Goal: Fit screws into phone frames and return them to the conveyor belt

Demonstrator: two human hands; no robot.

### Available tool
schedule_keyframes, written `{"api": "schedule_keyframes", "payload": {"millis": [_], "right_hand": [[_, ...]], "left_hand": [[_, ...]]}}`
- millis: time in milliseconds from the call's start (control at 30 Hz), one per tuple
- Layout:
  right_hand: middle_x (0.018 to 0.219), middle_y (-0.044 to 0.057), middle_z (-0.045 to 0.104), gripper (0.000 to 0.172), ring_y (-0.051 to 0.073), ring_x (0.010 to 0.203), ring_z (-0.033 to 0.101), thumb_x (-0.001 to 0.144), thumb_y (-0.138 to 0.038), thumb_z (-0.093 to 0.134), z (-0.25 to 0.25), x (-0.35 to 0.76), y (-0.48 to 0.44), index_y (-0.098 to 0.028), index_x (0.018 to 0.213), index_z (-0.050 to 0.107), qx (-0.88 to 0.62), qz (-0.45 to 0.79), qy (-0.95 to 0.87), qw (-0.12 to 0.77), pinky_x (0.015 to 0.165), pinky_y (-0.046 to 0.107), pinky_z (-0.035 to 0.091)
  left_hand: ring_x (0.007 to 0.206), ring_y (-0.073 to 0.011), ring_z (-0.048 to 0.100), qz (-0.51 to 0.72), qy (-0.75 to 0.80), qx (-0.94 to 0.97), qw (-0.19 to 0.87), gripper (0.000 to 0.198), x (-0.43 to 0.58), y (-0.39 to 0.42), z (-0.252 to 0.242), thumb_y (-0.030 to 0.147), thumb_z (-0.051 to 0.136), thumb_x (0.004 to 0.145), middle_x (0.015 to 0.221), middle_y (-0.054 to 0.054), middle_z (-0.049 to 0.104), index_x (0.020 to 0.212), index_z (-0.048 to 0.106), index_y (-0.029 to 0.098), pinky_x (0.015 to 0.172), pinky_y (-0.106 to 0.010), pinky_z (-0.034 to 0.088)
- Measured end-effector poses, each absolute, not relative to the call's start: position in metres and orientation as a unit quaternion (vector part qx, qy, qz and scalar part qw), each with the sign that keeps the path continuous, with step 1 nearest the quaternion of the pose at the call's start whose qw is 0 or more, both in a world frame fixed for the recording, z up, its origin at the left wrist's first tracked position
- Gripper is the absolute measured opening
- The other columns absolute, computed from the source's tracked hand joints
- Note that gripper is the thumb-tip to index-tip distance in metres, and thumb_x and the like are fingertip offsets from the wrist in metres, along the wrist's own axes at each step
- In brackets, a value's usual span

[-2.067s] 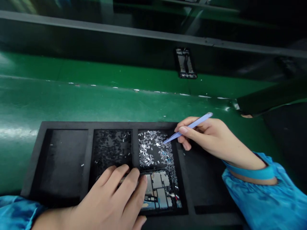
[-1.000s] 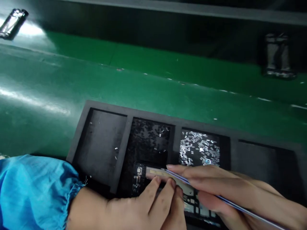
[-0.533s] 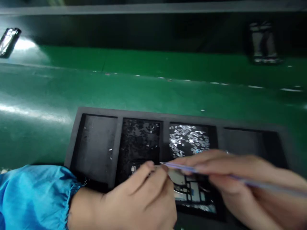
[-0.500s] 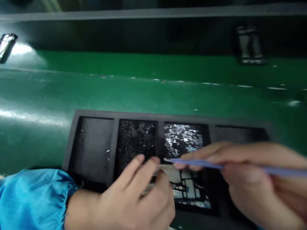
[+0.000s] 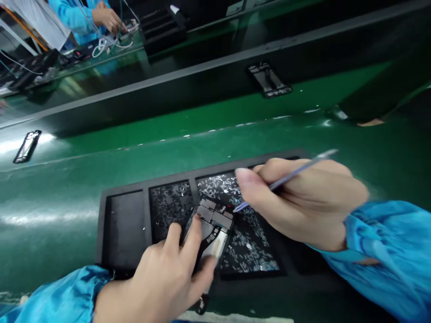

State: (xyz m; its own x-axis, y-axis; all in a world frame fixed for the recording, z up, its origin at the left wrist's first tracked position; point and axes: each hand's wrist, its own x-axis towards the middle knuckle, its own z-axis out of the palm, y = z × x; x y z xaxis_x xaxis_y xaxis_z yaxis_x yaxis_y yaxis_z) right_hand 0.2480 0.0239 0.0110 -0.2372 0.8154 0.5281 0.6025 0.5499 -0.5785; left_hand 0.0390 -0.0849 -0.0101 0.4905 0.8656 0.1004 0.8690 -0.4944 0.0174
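Observation:
My left hand (image 5: 175,255) is closed around the edges of an opened phone (image 5: 218,220), whose inner plates and ribbon cable show. The phone is tilted over a dark tray (image 5: 123,190) with several compartments. In my right hand (image 5: 296,202) is a thin purple pen-like tool (image 5: 286,177), pinched between thumb and fingers. Its tip is at the upper right corner of the phone; whether it touches is too fine to tell. Under and beside the phone, many small shiny pieces (image 5: 256,251) lie in one compartment. Small dark pieces (image 5: 168,202) fill the compartment to its left.
Two more opened phones lie beyond the tray, one at the far left (image 5: 27,146) and one at the back (image 5: 269,80). A long ledge (image 5: 161,76) crosses the green table (image 5: 84,175). Across it, a co-worker's hand (image 5: 109,19) is among cables and dark trays.
The view has turned and takes in more of the far bench. The phone is now angled, with its top toward the right hand. The tool's shaft points up and right rather than lying nearly level.

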Motion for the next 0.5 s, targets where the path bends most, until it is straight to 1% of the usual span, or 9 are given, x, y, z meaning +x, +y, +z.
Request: {"api": "schedule_keyframes", "payload": {"millis": [67,133,200,267,333,400,467,500], "right_hand": [[0.044,-0.005,0.037,0.050,0.009,0.043,0.030,0.094,-0.030,0.064,0.011,0.234,0.029,-0.023,0.051,0.039,-0.422,0.096,-0.790,0.434,0.043,0.029,0.026],[0.044,-0.005,0.032,0.056,0.009,0.044,0.027,0.093,-0.030,0.067,0.007,0.222,0.035,-0.022,0.049,0.034,-0.415,0.090,-0.781,0.458,0.044,0.030,0.024],[0.044,-0.005,0.031,0.056,0.010,0.045,0.025,0.093,-0.029,0.067,-0.001,0.215,0.039,-0.023,0.050,0.033,-0.424,0.110,-0.763,0.476,0.044,0.031,0.024],[0.043,-0.006,0.034,0.053,0.010,0.043,0.027,0.092,-0.027,0.067,-0.009,0.213,0.041,-0.023,0.051,0.036,-0.444,0.142,-0.740,0.485,0.044,0.031,0.025],[0.042,-0.006,0.039,0.049,0.010,0.042,0.033,0.092,-0.027,0.068,-0.014,0.214,0.041,-0.024,0.052,0.040,-0.468,0.171,-0.718,0.486,0.044,0.031,0.029],[0.042,-0.005,0.044,0.047,0.010,0.041,0.038,0.093,-0.027,0.068,-0.015,0.216,0.040,-0.025,0.053,0.042,-0.478,0.184,-0.706,0.490,0.045,0.030,0.032],[0.044,-0.005,0.047,0.048,0.010,0.041,0.040,0.093,-0.027,0.068,-0.015,0.216,0.039,-0.024,0.052,0.043,-0.465,0.182,-0.715,0.489,0.045,0.030,0.032],[0.043,-0.004,0.047,0.049,0.009,0.041,0.040,0.093,-0.027,0.068,-0.015,0.215,0.038,-0.024,0.051,0.043,-0.453,0.175,-0.727,0.486,0.044,0.030,0.031]], "left_hand": [[0.045,-0.0186,0.060,-0.038,-0.495,-0.868,0.016,0.051,0.038,-0.085,-0.010,0.040,0.044,0.103,0.085,-0.007,0.062,0.141,0.045,0.006,0.032,-0.031,0.047],[0.046,-0.0196,0.061,-0.037,-0.483,-0.875,0.006,0.050,0.037,-0.085,-0.011,0.036,0.040,0.105,0.081,-0.005,0.062,0.142,0.042,0.003,0.033,-0.031,0.048],[0.045,-0.0188,0.061,-0.034,-0.476,-0.879,0.000,0.049,0.034,-0.085,-0.013,0.030,0.037,0.106,0.076,-0.003,0.062,0.144,0.039,0.000,0.034,-0.031,0.049],[0.045,-0.0178,0.060,-0.031,-0.472,-0.881,0.006,0.048,0.032,-0.085,-0.016,0.026,0.036,0.106,0.074,-0.003,0.063,0.145,0.038,-0.001,0.035,-0.029,0.050],[0.047,-0.0177,0.061,-0.015,-0.453,-0.891,0.003,0.048,0.028,-0.086,-0.019,0.015,0.035,0.102,0.074,-0.004,0.064,0.146,0.035,-0.005,0.038,-0.028,0.052],[0.051,-0.0182,0.063,0.004,-0.425,-0.905,-0.014,0.055,0.025,-0.087,-0.021,0.001,0.033,0.093,0.075,-0.006,0.067,0.147,0.031,-0.010,0.044,-0.029,0.057],[0.055,-0.0186,0.066,0.014,-0.411,-0.910,-0.047,0.066,0.023,-0.088,-0.023,-0.004,0.032,0.086,0.078,-0.008,0.070,0.150,0.023,-0.013,0.052,-0.029,0.061],[0.056,-0.0186,0.066,0.010,-0.411,-0.909,-0.068,0.069,0.023,-0.089,-0.023,-0.003,0.033,0.085,0.079,-0.009,0.071,0.152,0.019,-0.013,0.055,-0.030,0.062]]}}
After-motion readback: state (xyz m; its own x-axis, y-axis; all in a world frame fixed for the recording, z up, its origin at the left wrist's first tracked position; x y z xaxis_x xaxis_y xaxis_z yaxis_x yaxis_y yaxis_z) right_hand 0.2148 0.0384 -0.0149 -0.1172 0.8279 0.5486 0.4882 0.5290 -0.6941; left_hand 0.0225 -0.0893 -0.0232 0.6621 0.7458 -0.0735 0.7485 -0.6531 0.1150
